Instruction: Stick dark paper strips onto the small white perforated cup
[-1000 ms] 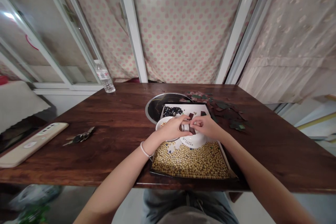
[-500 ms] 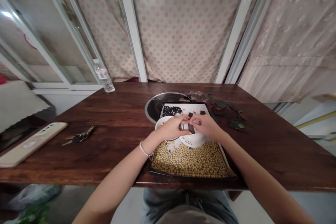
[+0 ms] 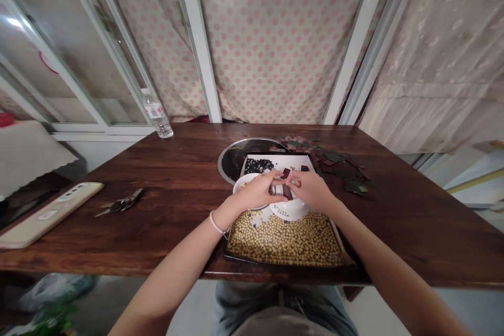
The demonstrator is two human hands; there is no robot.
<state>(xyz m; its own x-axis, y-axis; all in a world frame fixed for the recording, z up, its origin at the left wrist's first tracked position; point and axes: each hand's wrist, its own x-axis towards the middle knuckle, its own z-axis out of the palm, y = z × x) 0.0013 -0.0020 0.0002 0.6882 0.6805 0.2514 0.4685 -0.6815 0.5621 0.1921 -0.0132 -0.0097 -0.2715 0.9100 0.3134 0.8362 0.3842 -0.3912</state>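
Observation:
My left hand curls over the middle of a shallow black-edged tray. Its thumb and fingers close around a small white thing that I cannot make out. Fingertips of my right hand are pinched together right beside it; whatever they hold is hidden. Below the hands, a dark brown strip lies over a white bowl. Another white bowl with small colourful bits shows partly behind my left hand. Yellow soybeans cover the near part of the tray, and small black beans are heaped at its far left.
Dark torn scraps lie behind and right of the tray. A round black plate is partly beneath it. Keys and a phone lie at the left of the wooden table; a water bottle stands at the back left.
Both hands stay in nearly the same place above the tray, with only slight finger movement on the right. The view has shifted a little.

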